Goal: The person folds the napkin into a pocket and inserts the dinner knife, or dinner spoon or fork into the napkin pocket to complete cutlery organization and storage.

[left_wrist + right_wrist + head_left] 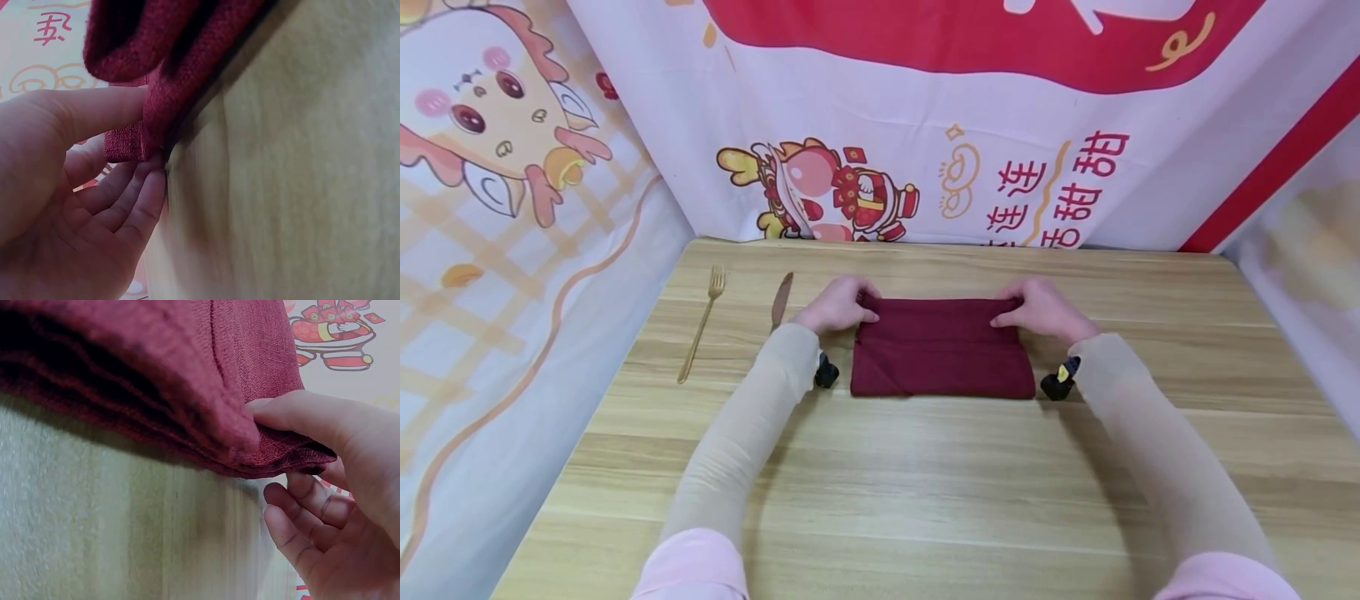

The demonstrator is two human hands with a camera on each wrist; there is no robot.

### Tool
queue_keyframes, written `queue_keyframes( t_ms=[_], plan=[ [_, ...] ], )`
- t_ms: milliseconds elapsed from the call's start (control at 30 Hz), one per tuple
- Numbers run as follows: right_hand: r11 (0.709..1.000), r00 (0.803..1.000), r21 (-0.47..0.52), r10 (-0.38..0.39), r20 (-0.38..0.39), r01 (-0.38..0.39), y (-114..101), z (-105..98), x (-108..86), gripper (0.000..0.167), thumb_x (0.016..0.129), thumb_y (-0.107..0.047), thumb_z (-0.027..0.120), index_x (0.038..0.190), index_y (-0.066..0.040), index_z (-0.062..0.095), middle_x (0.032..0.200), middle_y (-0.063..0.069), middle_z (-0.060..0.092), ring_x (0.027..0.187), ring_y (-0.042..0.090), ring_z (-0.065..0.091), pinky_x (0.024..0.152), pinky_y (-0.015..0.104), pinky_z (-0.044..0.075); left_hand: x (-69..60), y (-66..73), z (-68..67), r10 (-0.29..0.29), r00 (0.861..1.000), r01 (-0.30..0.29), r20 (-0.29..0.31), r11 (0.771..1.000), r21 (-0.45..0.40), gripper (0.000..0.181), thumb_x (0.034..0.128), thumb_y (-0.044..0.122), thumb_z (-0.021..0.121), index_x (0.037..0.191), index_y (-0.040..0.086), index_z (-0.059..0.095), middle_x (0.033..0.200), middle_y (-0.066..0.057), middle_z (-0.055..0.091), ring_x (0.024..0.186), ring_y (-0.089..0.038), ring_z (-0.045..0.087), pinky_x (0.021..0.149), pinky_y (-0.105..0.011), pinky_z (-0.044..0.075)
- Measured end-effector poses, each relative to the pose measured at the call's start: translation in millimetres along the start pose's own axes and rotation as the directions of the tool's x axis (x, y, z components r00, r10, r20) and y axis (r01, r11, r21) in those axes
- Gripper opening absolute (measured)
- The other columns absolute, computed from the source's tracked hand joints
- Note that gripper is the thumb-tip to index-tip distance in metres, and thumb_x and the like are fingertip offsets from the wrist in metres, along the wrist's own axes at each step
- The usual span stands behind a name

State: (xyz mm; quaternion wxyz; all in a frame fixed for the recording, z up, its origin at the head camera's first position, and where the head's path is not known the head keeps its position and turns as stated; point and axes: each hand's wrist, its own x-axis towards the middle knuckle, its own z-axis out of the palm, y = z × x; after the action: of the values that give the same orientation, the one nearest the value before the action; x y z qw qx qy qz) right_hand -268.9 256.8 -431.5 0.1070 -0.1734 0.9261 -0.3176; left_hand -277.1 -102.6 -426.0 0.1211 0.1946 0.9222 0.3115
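Note:
A dark red cloth (940,350), folded into a wide rectangle of several layers, lies on the wooden table. My left hand (841,305) pinches its far left corner, thumb on top and fingers beneath. At the far right corner, my right hand (1041,310) grips the cloth the same way. In the left wrist view the left thumb (106,112) presses against the cloth (181,81), whose folds stand open at the side. The right wrist view shows the right thumb (306,415) on the cloth (187,375) and the other fingers curled below its edge.
A gold fork (703,321) lies at the far left of the table (910,500). Nearer the left hand is a knife (782,300), its lower part hidden by the left arm. Printed curtains (887,108) hang behind the table's back edge and along its sides.

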Motion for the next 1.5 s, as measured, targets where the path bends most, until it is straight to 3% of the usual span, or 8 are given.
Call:
queue_keyframes(
  t_ms=[367, 733, 1000, 1200, 1500],
  plan=[
    [0.999, 0.999, 0.038, -0.035, -0.038, 0.036, 3.8, 4.3, -2.7, 0.017, 0.085, -0.012, 0.083, 0.094, -0.004, 0.071, 0.086, 0.006, 0.069, 0.082, 0.023, 0.058, 0.079, 0.038, 0.046, 0.0, -0.3, 3.1, 0.025, 0.999, -0.025, 0.025, 1.000, -0.007, 0.031, 0.0919, 0.005, 0.074, 0.123, 0.000, 0.072, 0.121, -0.013, 0.069, 0.117, -0.025, 0.058, 0.103, -0.037, 0.043],
    [0.997, 0.998, 0.056, -0.041, -0.051, 0.044, 4.0, 5.9, -3.1, 0.015, 0.085, -0.008, 0.082, 0.086, -0.005, 0.067, 0.083, 0.005, 0.068, 0.078, 0.023, 0.055, 0.077, 0.038, 0.044, -1.3, -1.4, 2.3, 0.053, 0.999, -0.052, 0.010, 0.998, -0.037, 0.023, 0.0914, 0.005, 0.074, 0.114, 0.000, 0.074, 0.111, -0.011, 0.072, 0.108, -0.025, 0.061, 0.099, -0.037, 0.045],
    [0.997, 0.996, 0.069, -0.016, -0.084, 0.022, -1.6, 1.5, -3.4, 0.014, 0.088, -0.004, 0.078, 0.089, -0.004, 0.064, 0.091, 0.010, 0.067, 0.084, 0.025, 0.056, 0.077, 0.038, 0.044, 1.4, 3.1, -2.1, 0.062, 0.996, -0.068, -0.065, 0.992, -0.102, 0.019, 0.0942, 0.001, 0.068, 0.113, 0.001, 0.074, 0.106, -0.009, 0.071, 0.100, -0.021, 0.062, 0.093, -0.034, 0.047],
    [0.995, 0.985, 0.063, -0.071, -0.159, 0.082, -15.7, -12.8, -12.3, 0.014, 0.086, -0.002, 0.079, 0.090, -0.004, 0.066, 0.093, 0.012, 0.067, 0.089, 0.027, 0.059, 0.077, 0.040, 0.046, -9.2, 16.6, -16.3, 0.107, 0.987, -0.119, -0.119, 0.988, -0.096, 0.017, 0.0939, 0.000, 0.069, 0.110, 0.002, 0.074, 0.106, -0.009, 0.070, 0.096, -0.022, 0.063, 0.089, -0.036, 0.050],
    [0.989, 0.973, 0.003, -0.146, -0.179, 0.149, -35.8, -26.0, -37.3, 0.014, 0.084, -0.005, 0.081, 0.088, -0.008, 0.068, 0.095, 0.007, 0.072, 0.092, 0.025, 0.064, 0.081, 0.044, 0.048, -33.3, 26.3, -23.2, 0.205, 0.971, -0.213, -0.120, 0.976, -0.052, 0.007, 0.0926, 0.004, 0.074, 0.098, 0.008, 0.071, 0.094, -0.005, 0.065, 0.086, -0.021, 0.058, 0.079, -0.035, 0.049]
  ],
)
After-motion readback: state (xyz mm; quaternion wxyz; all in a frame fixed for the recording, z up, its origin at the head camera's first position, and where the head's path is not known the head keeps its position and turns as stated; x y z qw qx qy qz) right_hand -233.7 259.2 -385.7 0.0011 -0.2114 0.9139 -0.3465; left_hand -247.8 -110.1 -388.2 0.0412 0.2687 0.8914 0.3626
